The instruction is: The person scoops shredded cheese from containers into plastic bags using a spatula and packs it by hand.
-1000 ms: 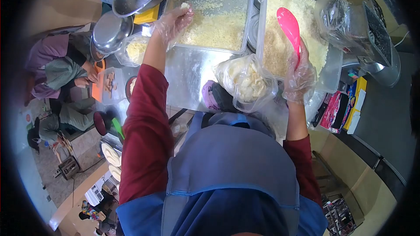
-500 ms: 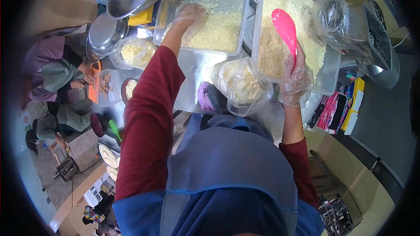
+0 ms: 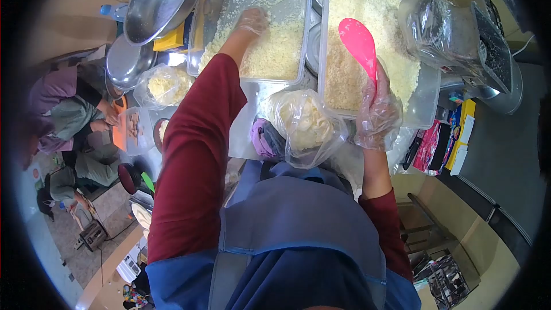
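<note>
My left hand (image 3: 251, 21), in a clear plastic glove, is down in the left plastic tub (image 3: 307, 28) among pale, coarse crumbs (image 3: 272, 57). Its fingers bend away from me, so their closure is hidden. Gloved as well, my right hand (image 3: 379, 116) is closed around the handle of a pink rice paddle (image 3: 357, 39), blade pointing up and away. This paddle is over the right plastic tub (image 3: 429, 109), where tan crumbs (image 3: 344, 77) lie beside whiter ones (image 3: 367, 3). Near the table edge, between my arms, sits a clear bag of pale, doughy pieces (image 3: 307, 120).
Steel bowls (image 3: 163, 3) and another bag of pale food (image 3: 166, 85) stand at left. A purple cloth (image 3: 263, 138) lies by the near edge. On the right are a plastic-wrapped machine (image 3: 439, 28) and small boxes (image 3: 462, 138). Another person's hands (image 3: 109, 115) work beside an orange board (image 3: 119, 123).
The view has shifted, moving the tubs slightly left and down. My left hand has moved within the crumbs and looks more bent. My right hand still holds the pink rice paddle.
</note>
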{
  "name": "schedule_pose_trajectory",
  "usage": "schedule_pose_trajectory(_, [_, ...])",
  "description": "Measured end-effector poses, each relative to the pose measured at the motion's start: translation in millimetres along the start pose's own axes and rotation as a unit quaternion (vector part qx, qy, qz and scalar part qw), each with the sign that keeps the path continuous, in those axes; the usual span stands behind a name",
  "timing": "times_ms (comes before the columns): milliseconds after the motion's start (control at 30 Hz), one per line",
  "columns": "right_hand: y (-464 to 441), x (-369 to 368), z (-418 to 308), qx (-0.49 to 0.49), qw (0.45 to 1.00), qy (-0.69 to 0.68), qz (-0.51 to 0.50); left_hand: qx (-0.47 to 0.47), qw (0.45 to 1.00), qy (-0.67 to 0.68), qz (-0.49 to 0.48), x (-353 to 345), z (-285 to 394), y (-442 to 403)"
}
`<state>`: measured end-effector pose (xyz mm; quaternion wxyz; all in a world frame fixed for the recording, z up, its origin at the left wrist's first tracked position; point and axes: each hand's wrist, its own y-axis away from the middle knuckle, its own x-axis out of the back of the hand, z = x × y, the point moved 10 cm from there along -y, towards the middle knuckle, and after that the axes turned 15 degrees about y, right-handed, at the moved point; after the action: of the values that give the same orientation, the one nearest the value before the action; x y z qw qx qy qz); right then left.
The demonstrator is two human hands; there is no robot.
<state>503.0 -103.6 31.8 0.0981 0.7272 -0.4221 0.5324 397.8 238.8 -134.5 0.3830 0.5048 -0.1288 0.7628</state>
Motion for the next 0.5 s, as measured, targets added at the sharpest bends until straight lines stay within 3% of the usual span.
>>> schedule_pose_trajectory(33, [0, 1, 0, -0.002, 1.000, -0.001, 0.003, 0.060, 0.998, 0.015, -0.023, 5, 0, 5])
schedule_pose_trajectory(67, [0, 2, -1, 0.002, 1.000, 0.007, 0.005, 0.057, 0.998, 0.013, -0.022, 4, -13, -1])
schedule_pose_trajectory(133, [-1, 3, -2, 0.009, 1.000, 0.014, 0.009, -0.172, 0.975, -0.112, -0.082, -16, -17, -10])
schedule_pose_trajectory(267, [-1, 1, -1, -0.005, 1.000, -0.001, -0.002, -0.213, 0.970, -0.081, -0.087, 13, -8, 14])
schedule_pose_trajectory(300, [-1, 2, -1, -0.002, 1.000, -0.006, 0.005, -0.037, 0.979, 0.186, -0.080, 14, -41, 4])
schedule_pose_trajectory(333, [-1, 2, -1, 0.001, 1.000, -0.006, 0.008, 0.141, 0.886, 0.436, -0.065, 0, -74, 4])
schedule_pose_trajectory(467, [-1, -1, -1, 0.010, 1.000, 0.016, 0.003, 0.170, 0.822, 0.543, -0.022, 9, -46, 9])
schedule_pose_trajectory(500, [0, -2, 1, 0.005, 1.000, 0.014, 0.002, 0.103, 0.940, 0.325, -0.007, 21, -25, 3])
